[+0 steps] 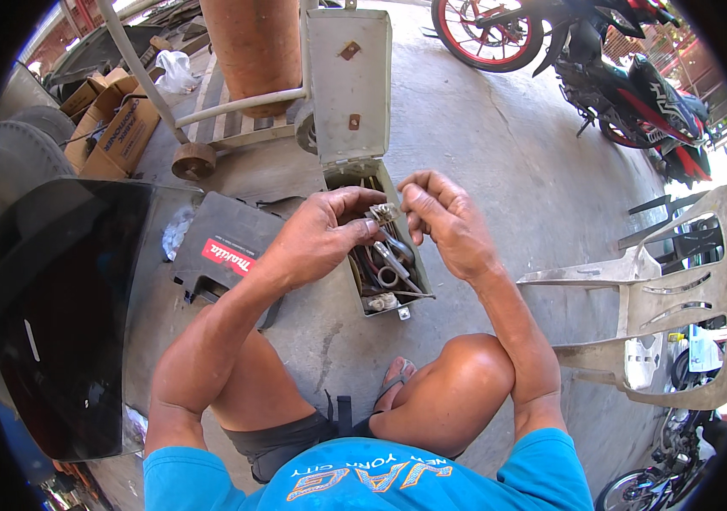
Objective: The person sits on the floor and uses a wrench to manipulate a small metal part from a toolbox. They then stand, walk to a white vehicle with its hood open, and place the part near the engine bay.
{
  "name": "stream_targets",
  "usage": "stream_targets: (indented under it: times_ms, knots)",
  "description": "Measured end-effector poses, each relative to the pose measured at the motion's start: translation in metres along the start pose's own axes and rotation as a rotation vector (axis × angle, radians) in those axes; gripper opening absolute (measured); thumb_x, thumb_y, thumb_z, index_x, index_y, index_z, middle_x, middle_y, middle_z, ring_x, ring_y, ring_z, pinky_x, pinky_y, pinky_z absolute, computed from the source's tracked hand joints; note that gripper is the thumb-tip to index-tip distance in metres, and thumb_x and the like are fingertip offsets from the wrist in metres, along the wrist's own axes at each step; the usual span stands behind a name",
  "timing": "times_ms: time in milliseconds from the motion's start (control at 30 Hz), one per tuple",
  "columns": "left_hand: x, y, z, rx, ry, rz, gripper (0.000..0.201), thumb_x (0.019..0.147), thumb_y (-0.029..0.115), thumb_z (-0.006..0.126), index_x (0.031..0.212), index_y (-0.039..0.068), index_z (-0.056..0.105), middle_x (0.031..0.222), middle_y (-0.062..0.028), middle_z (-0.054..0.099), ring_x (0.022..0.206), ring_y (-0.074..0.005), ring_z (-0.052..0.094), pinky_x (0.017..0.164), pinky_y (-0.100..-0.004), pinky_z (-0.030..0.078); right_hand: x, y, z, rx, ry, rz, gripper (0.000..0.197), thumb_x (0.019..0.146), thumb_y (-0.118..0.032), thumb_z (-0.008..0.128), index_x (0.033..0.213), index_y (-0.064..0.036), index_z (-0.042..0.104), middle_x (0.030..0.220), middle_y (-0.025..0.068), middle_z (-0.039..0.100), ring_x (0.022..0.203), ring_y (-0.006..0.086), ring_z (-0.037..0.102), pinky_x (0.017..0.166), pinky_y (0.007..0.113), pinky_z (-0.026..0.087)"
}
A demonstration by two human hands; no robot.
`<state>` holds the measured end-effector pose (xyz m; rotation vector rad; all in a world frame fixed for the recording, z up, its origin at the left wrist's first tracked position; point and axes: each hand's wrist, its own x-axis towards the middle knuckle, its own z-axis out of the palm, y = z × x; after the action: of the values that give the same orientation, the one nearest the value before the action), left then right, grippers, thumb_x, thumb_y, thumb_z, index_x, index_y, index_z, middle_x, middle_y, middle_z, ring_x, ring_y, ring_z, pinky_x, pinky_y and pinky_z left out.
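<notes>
My left hand [317,238] reaches over an open metal toolbox [416,279], thumb and fingers closed around a small, pale, metallic-looking piece [383,213]. The exact kind of that piece cannot be made out. Just to its right is my right hand [453,223], raised with its fingers curled into a pinch close to the piece. Whatever its fingertips may hold is too small to name. Below both hands, sockets, a ring-shaped metal part [387,277] and other tools lie jumbled in the toolbox. Its lid [351,89] stands upright on the far side.
A dark tool case [210,223] lies left of the toolbox, beside a dark tinted panel [57,324]. Beyond are a cardboard box [117,128] and a wheeled cart [249,106] carrying an orange-brown cylinder [253,51]. A plastic chair [636,294] lies tipped at right; a motorcycle [627,94] stands farther off.
</notes>
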<state>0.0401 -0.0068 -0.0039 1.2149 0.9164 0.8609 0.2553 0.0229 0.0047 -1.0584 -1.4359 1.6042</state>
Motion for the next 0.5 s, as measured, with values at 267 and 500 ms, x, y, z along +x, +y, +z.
stream_targets:
  times_ms: [267, 500]
  knots:
    - [0.0022, -0.0018, 0.0078, 0.115, 0.18, 0.129, 0.035, 0.094, 0.002, 0.068, 0.125, -0.006, 0.056, 0.115, -0.0132, 0.066, 0.103, -0.0171, 0.066, 0.093, -0.0303, 0.055, 0.0034, 0.0065, 0.0009, 0.005, -0.046, -0.036, 0.022, 0.097, -0.014, 0.068, 0.111, 0.0028, 0.064, 0.093, 0.0064, 0.067, 0.078, 0.0092, 0.062, 0.068, 0.024, 0.053]
    - [0.0004, 0.0002, 0.0117, 0.099, 0.274, 0.216, 0.02, 0.094, 0.002, 0.067, 0.114, -0.005, 0.065, 0.098, -0.0082, 0.071, 0.092, -0.0134, 0.067, 0.084, -0.0282, 0.057, 0.0034, 0.0023, -0.0003, 0.372, -0.058, 0.005, 0.017, 0.096, -0.01, 0.068, 0.107, 0.0028, 0.064, 0.092, 0.0073, 0.068, 0.077, 0.011, 0.065, 0.068, 0.025, 0.057]
